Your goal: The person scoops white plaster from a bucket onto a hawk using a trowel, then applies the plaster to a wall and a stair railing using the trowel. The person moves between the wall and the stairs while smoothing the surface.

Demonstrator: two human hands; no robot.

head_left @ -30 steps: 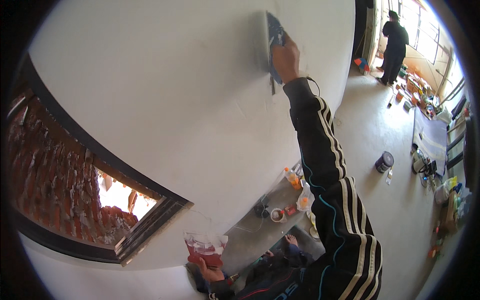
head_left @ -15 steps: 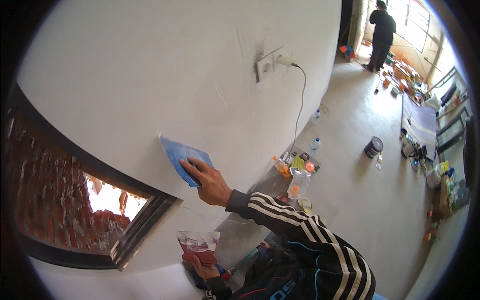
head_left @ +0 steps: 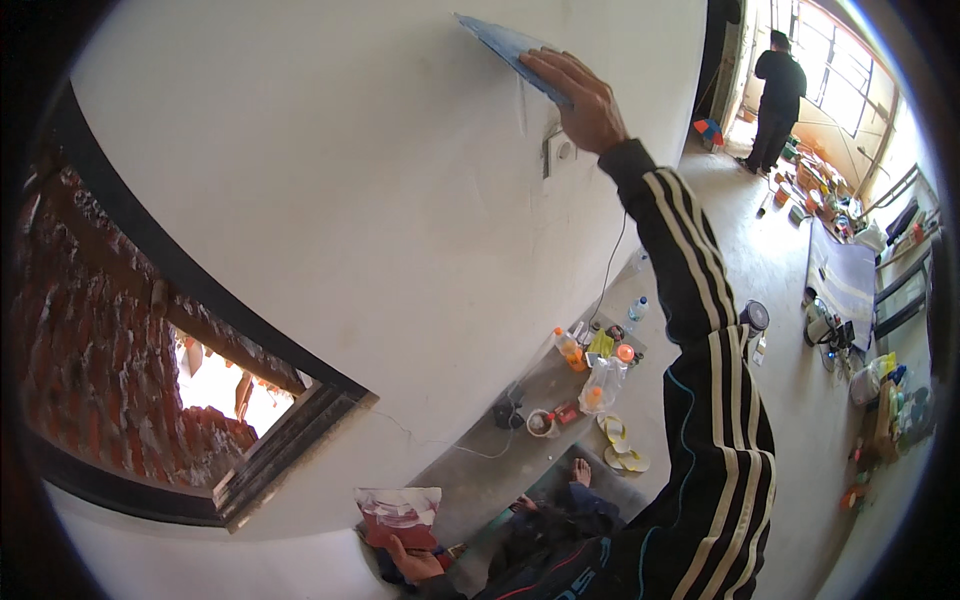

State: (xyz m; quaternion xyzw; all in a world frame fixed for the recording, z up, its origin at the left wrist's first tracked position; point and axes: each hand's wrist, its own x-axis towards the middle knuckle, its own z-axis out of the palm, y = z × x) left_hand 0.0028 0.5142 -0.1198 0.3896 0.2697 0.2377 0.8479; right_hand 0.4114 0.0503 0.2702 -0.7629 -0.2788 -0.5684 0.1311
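Note:
My right hand (head_left: 578, 95) is raised high and presses a flat blue trowel (head_left: 503, 44) against the white plastered wall (head_left: 350, 200). The sleeve is black with white stripes. Just below that hand a wall socket (head_left: 557, 150) shows, with a cable hanging down from it. Down at the bottom, my left hand (head_left: 415, 562) holds a red and white plaster-smeared board (head_left: 398, 515) close to my body.
A dark-framed window (head_left: 220, 390) cuts the wall at left, with a brick wall beyond it. Bottles (head_left: 598, 362), a cup and small tools lie on the concrete floor below. Another person (head_left: 776, 95) stands far off near a doorway. Clutter lines the right side.
My right hand has swept the blue trowel from low beside the window up to the top of the wall above the socket. The left hand stays low with its board.

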